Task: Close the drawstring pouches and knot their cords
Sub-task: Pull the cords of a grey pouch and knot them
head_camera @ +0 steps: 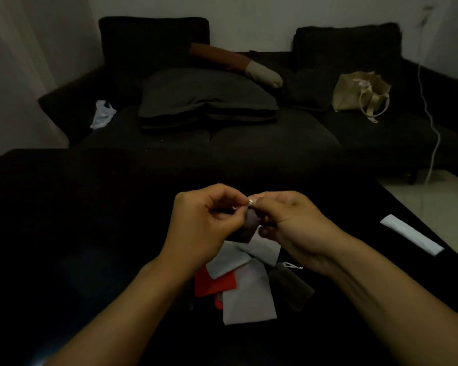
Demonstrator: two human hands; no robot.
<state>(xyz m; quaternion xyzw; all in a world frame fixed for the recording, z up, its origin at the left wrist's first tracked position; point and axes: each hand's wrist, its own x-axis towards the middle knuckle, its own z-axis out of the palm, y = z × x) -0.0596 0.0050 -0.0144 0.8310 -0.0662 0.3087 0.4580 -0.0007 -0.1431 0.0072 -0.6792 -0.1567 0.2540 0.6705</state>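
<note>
Pale cord (250,202) pinched by left hand (204,223) and right hand (294,228) | dark pouch (245,228) hangs between

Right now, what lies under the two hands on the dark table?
A heap of pouches lies there: white ones, a red one partly covered by white, a dark one on the right. Anything beneath them is hidden.
</note>
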